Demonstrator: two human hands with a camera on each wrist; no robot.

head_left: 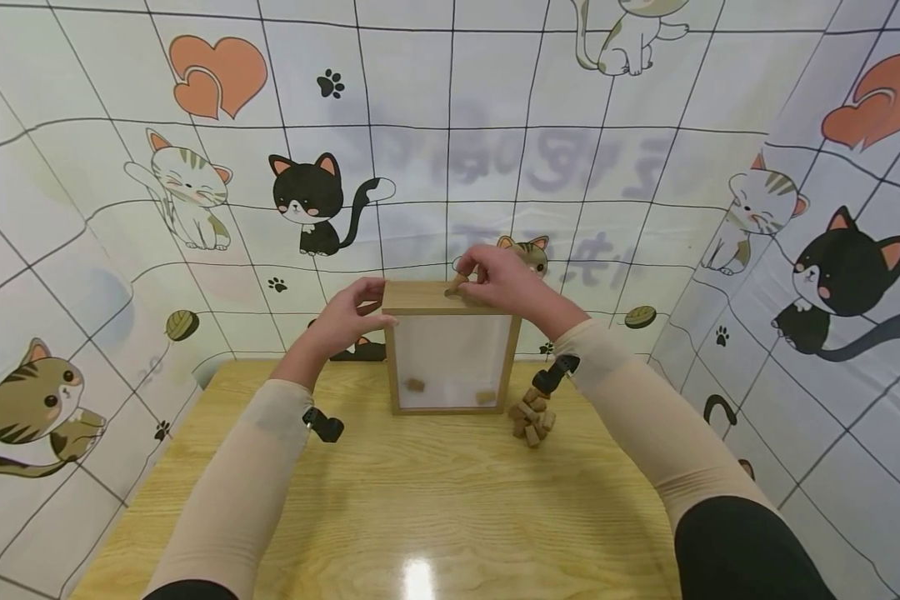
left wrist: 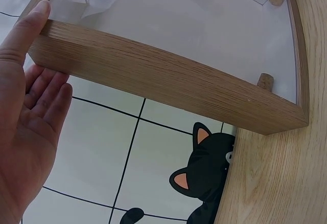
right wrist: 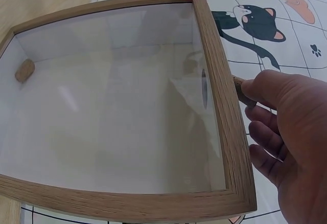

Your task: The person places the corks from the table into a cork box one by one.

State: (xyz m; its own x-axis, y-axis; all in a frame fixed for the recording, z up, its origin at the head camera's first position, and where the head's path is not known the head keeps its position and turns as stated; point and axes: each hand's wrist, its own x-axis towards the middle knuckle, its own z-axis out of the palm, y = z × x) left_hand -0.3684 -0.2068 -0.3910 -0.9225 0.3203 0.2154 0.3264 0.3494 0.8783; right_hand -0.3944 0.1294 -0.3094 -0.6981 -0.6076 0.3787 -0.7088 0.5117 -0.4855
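Note:
A wooden shadow box [head_left: 420, 297] with a clear front stands upright at the table's back edge. My left hand [head_left: 348, 312] grips its upper left corner, thumb on the front edge and fingers around the side. At the top, my right hand [head_left: 502, 279] pinches a cork [right wrist: 244, 91] between thumb and index finger, close over the round hole [right wrist: 204, 88] in the top board. Inside, one cork [head_left: 415, 385] lies at the bottom left and another cork [head_left: 485, 397] at the bottom right.
A small heap of corks [head_left: 532, 417] lies on the table just right of the box. Behind the wooden table [head_left: 420, 492] hangs a white grid-patterned curtain [head_left: 420, 167] with cartoon cats, surrounding it on the sides too.

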